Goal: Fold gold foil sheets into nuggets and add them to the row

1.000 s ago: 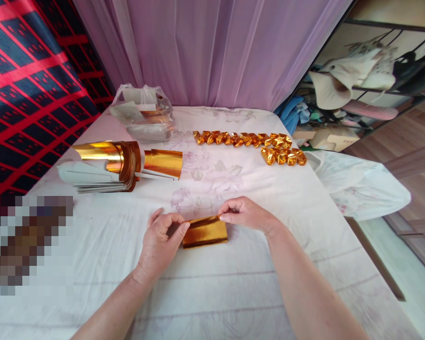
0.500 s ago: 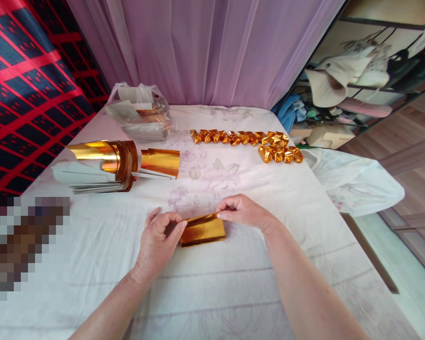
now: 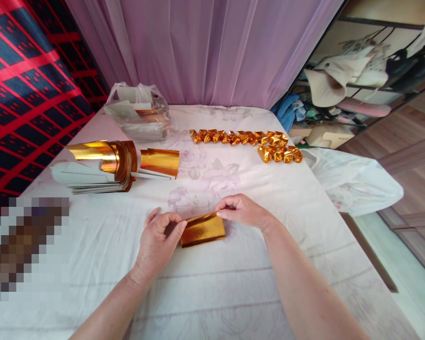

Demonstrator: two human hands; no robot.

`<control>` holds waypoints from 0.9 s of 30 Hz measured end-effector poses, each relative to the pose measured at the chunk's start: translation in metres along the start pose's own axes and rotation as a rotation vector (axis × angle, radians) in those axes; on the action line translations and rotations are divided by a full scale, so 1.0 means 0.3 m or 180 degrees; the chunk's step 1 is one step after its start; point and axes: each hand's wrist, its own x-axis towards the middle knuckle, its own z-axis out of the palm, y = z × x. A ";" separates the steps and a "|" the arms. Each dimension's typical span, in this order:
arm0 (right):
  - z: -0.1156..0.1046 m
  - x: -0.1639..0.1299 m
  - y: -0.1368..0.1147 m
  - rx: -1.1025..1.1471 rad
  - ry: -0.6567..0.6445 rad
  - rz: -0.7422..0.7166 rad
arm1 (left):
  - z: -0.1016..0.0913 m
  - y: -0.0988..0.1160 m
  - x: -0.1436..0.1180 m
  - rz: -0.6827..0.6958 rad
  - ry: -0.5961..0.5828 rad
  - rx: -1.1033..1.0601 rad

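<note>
1. A folded gold foil sheet (image 3: 203, 229) is lying flat on the white floral sheet (image 3: 233, 283) covering the tabletop, at the near middle of the scene, directly between the person's two hands.
2. The left hand (image 3: 158, 243) is resting on the cloth just left of the gold foil sheet, its thumb and forefinger closing in a pinch on the sheet's left edge, the other fingers curling loosely.
3. The right hand (image 3: 243, 211) is sitting at the sheet's far right corner, its fingertips bunching together and pinching that corner, knuckles raised off the cloth.
4. Both forearms are reaching in from the near edge, the foil sheet lying in the gap between them.
5. Farther off and to the left, a stack of gold foil sheets (image 3: 102, 163) is curling upward at its ends, silver-white backs showing, with one loose curled gold piece (image 3: 160, 162) lying just to its right.
6. Beyond the stack, a clear plastic bag (image 3: 138, 113) is holding more sheets near the purple curtain (image 3: 205, 47).
7. At the far middle and right, a row of folded gold pieces (image 3: 246, 141) is running across the cloth, well apart from both hands.
8. A red and dark patterned fabric (image 3: 24, 85) is hanging at the left.
</note>
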 end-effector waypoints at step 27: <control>0.131 0.012 -0.095 -0.2194 0.0969 0.0207 | -0.021 -0.027 0.033 0.0416 -0.0145 0.1083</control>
